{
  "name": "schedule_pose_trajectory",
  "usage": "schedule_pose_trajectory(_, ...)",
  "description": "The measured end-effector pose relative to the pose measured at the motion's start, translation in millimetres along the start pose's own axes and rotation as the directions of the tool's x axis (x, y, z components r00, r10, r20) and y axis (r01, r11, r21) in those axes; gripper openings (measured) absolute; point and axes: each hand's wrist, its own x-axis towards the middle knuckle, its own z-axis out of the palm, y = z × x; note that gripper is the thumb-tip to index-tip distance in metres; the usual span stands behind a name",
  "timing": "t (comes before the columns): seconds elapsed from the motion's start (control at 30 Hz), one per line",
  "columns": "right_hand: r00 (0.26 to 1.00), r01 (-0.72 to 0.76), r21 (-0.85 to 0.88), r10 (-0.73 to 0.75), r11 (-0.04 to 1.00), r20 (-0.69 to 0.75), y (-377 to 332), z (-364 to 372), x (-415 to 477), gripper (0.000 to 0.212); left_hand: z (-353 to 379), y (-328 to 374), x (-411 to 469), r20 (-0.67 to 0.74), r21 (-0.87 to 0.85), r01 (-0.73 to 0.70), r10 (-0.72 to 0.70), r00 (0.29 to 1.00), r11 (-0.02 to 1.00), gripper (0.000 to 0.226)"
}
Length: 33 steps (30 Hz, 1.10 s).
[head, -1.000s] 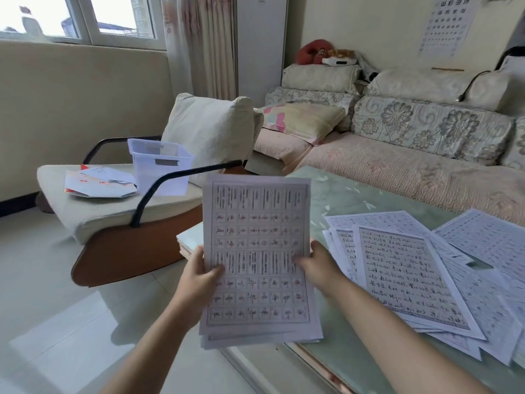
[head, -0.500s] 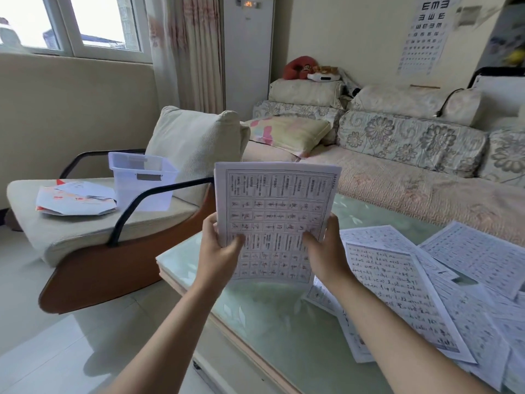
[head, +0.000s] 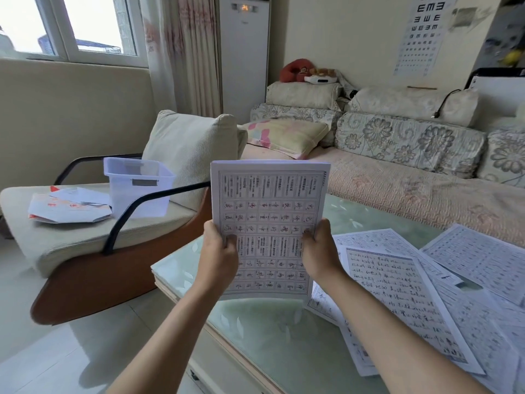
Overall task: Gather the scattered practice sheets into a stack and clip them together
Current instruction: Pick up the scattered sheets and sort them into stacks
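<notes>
A stack of white practice sheets point(head: 268, 211) printed with grids of characters stands upright on its bottom edge over the glass table point(head: 272, 334). My left hand point(head: 220, 254) grips its left edge and my right hand point(head: 319, 251) grips its right edge, thumbs on the front page. Several more practice sheets point(head: 403, 294) lie scattered and overlapping on the table to the right. No clip is visible.
A clear plastic bin point(head: 139, 186) and some papers point(head: 68, 207) sit on the lounge chair point(head: 85, 240) at left, its black armrest point(head: 147, 206) close to the table corner. A floral sofa point(head: 397, 177) runs behind the table. Tiled floor lies below left.
The stack went from tilted flat over the floor to upright over the table's left end, moving right and forward. Both hands stayed on its side edges.
</notes>
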Motion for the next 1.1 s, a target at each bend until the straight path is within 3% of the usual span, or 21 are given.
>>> schedule_pose_trajectory(0.07, 0.997, -0.066, -0.092, 0.070, 0.994, 0.039, -6.4, 2.2, 11.0, 0.008, -3.3, 1.3, 13.2, 0.011, 0.103, 0.016, -0.017, 1.000, 0.995, 0.012)
schedule_pose_trajectory(0.2, 0.931, -0.254, -0.315, 0.319, 0.915, 0.178, -5.7, 16.1, 32.7, 0.054, -1.7, -14.0, 35.2, 0.070, 0.313, 0.103, -0.131, 0.989, 0.944, 0.011)
schedule_pose_trajectory(0.3, 0.896, -0.289, -0.432, 0.400, 0.855, 0.194, 6.6, 33.1, 41.5, 0.038, 6.5, -35.1, 42.9, 0.090, 0.438, 0.157, -0.216, 0.972, 0.885, 0.019)
schedule_pose_trajectory(0.37, 0.885, -0.312, -0.445, 0.427, 0.839, 0.185, 21.0, 44.4, 44.4, 0.037, 13.1, -47.9, 44.7, 0.096, 0.466, 0.188, -0.260, 0.961, 0.865, 0.023)
schedule_pose_trajectory(0.47, 0.870, -0.322, -0.475, 0.453, 0.819, 0.192, 39.9, 55.9, 45.8, 0.018, 21.8, -63.3, 45.9, 0.086, 0.529, 0.214, -0.303, 0.949, 0.821, 0.023)
schedule_pose_trajectory(0.57, 0.893, -0.302, -0.526, 0.429, 0.795, 0.135, 55.8, 61.0, 50.1, 0.020, 28.6, -77.2, 45.3, 0.096, 0.594, 0.184, -0.296, 0.950, 0.783, 0.026)
schedule_pose_trajectory(0.63, 0.906, -0.272, -0.596, 0.409, 0.755, 0.106, 59.2, 64.3, 50.2, 0.010, 30.8, -80.9, 42.2, 0.112, 0.616, 0.152, -0.277, 0.954, 0.773, 0.038)
schedule_pose_trajectory(0.73, 0.946, -0.160, -0.741, 0.315, 0.652, 0.073, 63.8, 64.8, 43.2, 0.041, 32.8, -82.0, 40.1, 0.131, 0.785, -0.023, -0.131, 0.983, 0.620, 0.053)
schedule_pose_trajectory(0.8, 0.970, 0.016, -0.780, 0.180, 0.625, 0.165, 66.8, 61.2, 37.0, 0.044, 36.3, -82.1, 38.7, 0.200, 0.779, -0.111, -0.077, 0.977, 0.617, 0.046)
schedule_pose_trajectory(0.87, 0.947, 0.127, -0.751, 0.147, 0.648, 0.287, 71.3, 54.7, 31.8, 0.045, 41.2, -80.4, 34.3, 0.232, 0.762, -0.125, -0.087, 0.969, 0.636, 0.034)
schedule_pose_trajectory(0.97, 0.905, 0.132, -0.694, 0.200, 0.708, 0.375, 73.1, 35.3, 27.5, 0.055, 51.0, -67.8, 25.8, 0.213, 0.809, -0.109, -0.115, 0.970, 0.578, 0.034)
schedule_pose_trajectory(1.03, 0.918, 0.101, -0.626, 0.170, 0.773, 0.358, 69.9, 12.9, 25.3, 0.056, 61.5, -50.9, 20.0, 0.213, 0.807, -0.113, -0.107, 0.971, 0.580, 0.041)
schedule_pose_trajectory(1.1, 0.951, 0.081, -0.590, 0.115, 0.803, 0.287, 70.5, -18.3, 24.1, 0.050, 77.9, -29.6, 12.4, 0.257, 0.741, -0.121, -0.112, 0.960, 0.660, 0.045)
